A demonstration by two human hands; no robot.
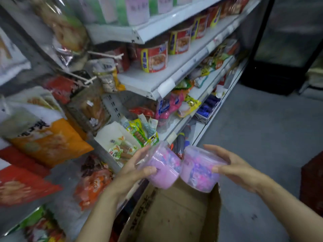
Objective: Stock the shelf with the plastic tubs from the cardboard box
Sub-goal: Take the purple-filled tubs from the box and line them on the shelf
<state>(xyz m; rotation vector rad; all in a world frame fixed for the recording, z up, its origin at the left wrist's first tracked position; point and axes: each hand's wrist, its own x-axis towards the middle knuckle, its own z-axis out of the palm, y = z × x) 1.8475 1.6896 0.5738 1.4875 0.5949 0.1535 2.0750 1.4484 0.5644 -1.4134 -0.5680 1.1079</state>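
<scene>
Nearest, one open cardboard box (174, 215) sits low between two bare forearms, its brown inside showing. Just above its far edge are two pink plastic tubs, side by side and touching, both lying over on their sides with their long axes running roughly away from the camera and their lidded ends tipped toward the shelving. One left hand (138, 167) grips the left tub (161, 165), thumb curled over its near side and fingers along its far side. One right hand (230, 165) grips the right tub (199, 169), thumb on the near wall, fingers arched over the top. Both wrists angle inward. Beyond them, the white shelf (157, 79) carries a row of red-and-yellow cups (154, 58), at least five, the farther ones blurred, with heaps of snack packets on the levels below.
</scene>
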